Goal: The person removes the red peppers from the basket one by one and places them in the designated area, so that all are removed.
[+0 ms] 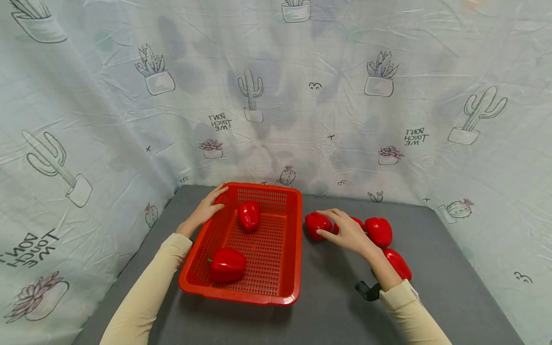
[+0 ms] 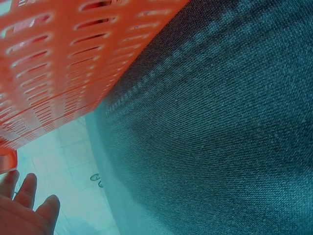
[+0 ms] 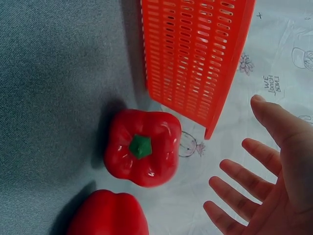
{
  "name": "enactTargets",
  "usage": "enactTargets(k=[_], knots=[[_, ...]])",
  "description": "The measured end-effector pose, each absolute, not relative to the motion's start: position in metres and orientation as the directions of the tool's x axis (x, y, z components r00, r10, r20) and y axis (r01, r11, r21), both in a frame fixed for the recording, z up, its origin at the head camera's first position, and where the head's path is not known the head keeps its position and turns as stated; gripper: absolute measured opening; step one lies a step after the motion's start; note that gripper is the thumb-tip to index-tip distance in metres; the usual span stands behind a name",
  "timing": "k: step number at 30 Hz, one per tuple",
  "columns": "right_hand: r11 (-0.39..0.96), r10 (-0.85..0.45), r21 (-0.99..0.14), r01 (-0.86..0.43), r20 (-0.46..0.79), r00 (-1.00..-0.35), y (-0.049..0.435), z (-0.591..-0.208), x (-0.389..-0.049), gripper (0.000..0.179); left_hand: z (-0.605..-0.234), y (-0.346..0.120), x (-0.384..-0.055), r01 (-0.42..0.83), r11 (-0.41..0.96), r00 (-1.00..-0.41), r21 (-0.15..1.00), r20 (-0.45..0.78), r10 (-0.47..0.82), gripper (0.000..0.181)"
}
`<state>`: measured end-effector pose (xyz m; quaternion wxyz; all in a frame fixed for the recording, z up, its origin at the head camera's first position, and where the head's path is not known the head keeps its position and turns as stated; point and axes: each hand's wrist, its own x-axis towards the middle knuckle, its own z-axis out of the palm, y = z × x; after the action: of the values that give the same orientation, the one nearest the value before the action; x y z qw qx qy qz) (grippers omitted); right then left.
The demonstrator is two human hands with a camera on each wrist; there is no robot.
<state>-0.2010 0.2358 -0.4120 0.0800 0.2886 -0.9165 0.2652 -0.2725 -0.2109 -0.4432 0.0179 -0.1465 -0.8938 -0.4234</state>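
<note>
A red perforated plastic basket (image 1: 293, 230) stands on the grey table with two red bell peppers in it, one (image 1: 249, 216) toward the back and one (image 1: 227, 265) at the front left. Against the basket's left rim rests my left hand (image 1: 204, 211), its fingers extended near the back corner. My right hand (image 1: 348, 233) hovers with spread fingers over a bell pepper (image 1: 315, 226) just right of the basket. In the right wrist view that hand (image 3: 274, 186) holds nothing, and the pepper (image 3: 164, 132) shows its green stem, apart from the fingers.
More bell peppers lie to the right: one partly hidden behind the right hand, another (image 1: 378, 232) beside it, and one (image 1: 397, 264) by the forearm. A black object (image 1: 367, 291) sits at the right wrist. A cactus-print cloth (image 1: 276, 96) hangs behind the table.
</note>
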Motion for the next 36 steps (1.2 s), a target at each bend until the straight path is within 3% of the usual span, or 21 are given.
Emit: enactTargets(k=[36], knots=[[0.670,-0.555,-0.420,-0.612,0.263,-0.789,0.183,-0.378,-0.232,0.054,-0.438,-0.209,-0.270,0.275,0.604,-0.957,0.748,0.151,0.248,0.059]])
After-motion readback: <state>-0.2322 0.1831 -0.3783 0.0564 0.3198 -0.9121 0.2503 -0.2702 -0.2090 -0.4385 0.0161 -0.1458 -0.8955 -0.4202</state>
